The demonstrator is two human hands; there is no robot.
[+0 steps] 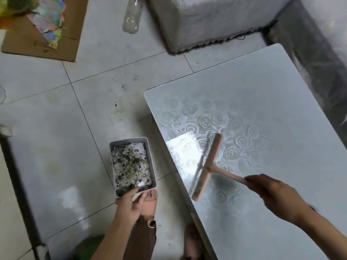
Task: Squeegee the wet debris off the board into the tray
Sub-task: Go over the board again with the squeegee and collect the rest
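One tray (152, 162) sits on the floor (56, 128), just beyond the left hand (129, 203). Its bed is covered with dark wet debris (131, 162). The left fingers (131, 193) curl over the tray's near rim and grip it, though blur hides exactly how they lie. The tray's long side runs away from those fingers, roughly parallel to the left edge of the one tabletop (262, 109), which lies to their right and higher up.

One squeegee (206, 166) rests on that glossy, rose-patterned surface. Its blade is left of the right fingers (255, 182), at the far end of the handle they hold. The blade's long axis runs nearly parallel to the tabletop's left edge and just inside it, so the tray is on the far side of the blade from the right hand (272, 192). The right fingers wrap closed around the handle's end.

Only faint specks, if any, show ahead of the blade, so most of the debris seems to be in the tray already. The coming stroke likely goes leftward over the edge, and the left hand, being nearer, would have to bring the tray under it.

Count: two hands, one tray, one squeegee, one tabletop.
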